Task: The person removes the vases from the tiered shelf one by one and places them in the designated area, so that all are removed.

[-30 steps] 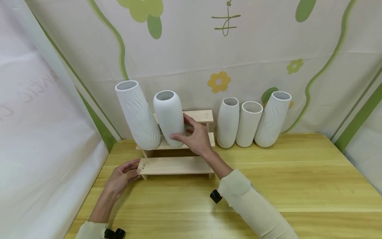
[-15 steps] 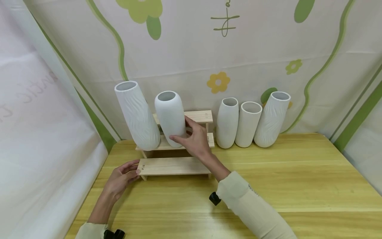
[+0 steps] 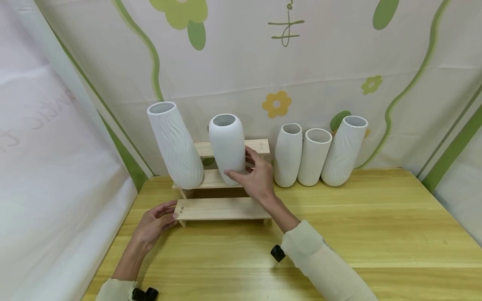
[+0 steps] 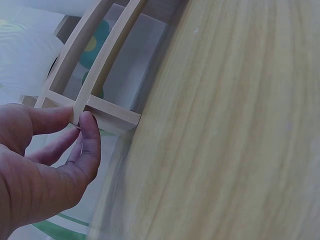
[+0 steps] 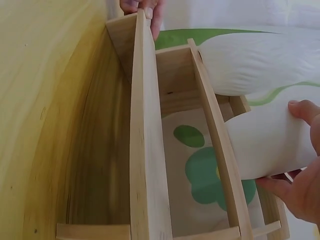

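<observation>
My right hand (image 3: 257,175) grips the lower part of a smooth white vase (image 3: 227,146), thumb in front and fingers round its right side. That vase stands upright on the middle step of a three-step wooden stand (image 3: 222,208). In the right wrist view the vase's base (image 5: 250,145) meets the middle board. My left hand (image 3: 154,223) pinches the left end of the lowest board; the left wrist view shows thumb and fingers at the board end (image 4: 82,102). A taller white vase with wavy ridges (image 3: 177,150) stands at the left of the same middle step.
To the right of the stand, three white vases stand side by side on the wooden table: a smooth one (image 3: 288,156), a straight cylinder (image 3: 314,159) and a ridged one (image 3: 343,152). A printed cloth backdrop (image 3: 233,62) rises directly behind the table.
My right hand has shifted the smooth vase rightward along the middle step, widening its gap from the tall ridged vase. My left hand stays at the lowest board's end.
</observation>
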`<action>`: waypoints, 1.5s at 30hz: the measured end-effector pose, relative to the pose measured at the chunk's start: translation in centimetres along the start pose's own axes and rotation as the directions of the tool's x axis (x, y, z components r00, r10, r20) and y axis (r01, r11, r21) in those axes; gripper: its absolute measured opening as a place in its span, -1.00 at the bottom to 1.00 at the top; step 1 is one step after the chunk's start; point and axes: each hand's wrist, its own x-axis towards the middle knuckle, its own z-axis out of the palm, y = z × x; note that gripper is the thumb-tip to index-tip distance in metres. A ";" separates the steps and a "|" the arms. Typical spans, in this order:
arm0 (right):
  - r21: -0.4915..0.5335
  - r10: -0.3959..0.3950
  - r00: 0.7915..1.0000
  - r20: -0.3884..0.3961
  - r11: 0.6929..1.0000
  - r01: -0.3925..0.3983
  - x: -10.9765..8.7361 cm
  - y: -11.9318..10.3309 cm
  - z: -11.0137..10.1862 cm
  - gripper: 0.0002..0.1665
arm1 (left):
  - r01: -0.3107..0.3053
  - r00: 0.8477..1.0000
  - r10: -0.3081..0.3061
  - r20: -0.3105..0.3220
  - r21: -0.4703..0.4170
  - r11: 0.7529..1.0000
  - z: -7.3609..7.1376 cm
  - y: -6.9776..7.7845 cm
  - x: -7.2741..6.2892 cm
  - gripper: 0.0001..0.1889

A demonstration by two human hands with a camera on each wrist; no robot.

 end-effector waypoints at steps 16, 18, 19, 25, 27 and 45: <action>-0.018 -0.014 0.998 -0.059 1.000 0.013 -0.7 0.5 -3.4 -0.06 | 0.009 1.000 -0.009 -0.003 -0.004 1.000 0.1 -0.1 0.1 -0.35; -0.014 -0.012 0.998 -0.065 1.000 0.011 -0.9 0.5 -3.9 -0.06 | 0.008 1.000 -0.008 0.000 -0.002 1.000 0.1 -0.1 0.1 -0.35; -0.011 -0.013 0.998 -0.069 1.000 0.012 -0.9 0.6 -4.2 -0.06 | 0.009 1.000 -0.009 -0.001 -0.003 1.000 0.1 -0.1 0.1 -0.36; -0.027 -0.013 0.996 -0.092 1.000 0.010 -1.2 0.7 -5.7 -0.03 | 0.006 1.000 -0.006 -0.005 -0.003 1.000 0.1 -0.1 0.1 -0.36; -0.025 -0.007 0.995 -0.095 1.000 0.004 -1.3 0.8 -6.2 -0.03 | 0.004 1.000 -0.005 -0.006 -0.004 1.000 0.1 -0.1 0.1 -0.36; -0.058 0.029 0.989 -0.145 0.998 -0.038 -1.9 1.0 -8.8 -0.04 | -0.006 1.000 0.006 0.001 -0.005 1.000 0.0 0.0 -0.1 -0.36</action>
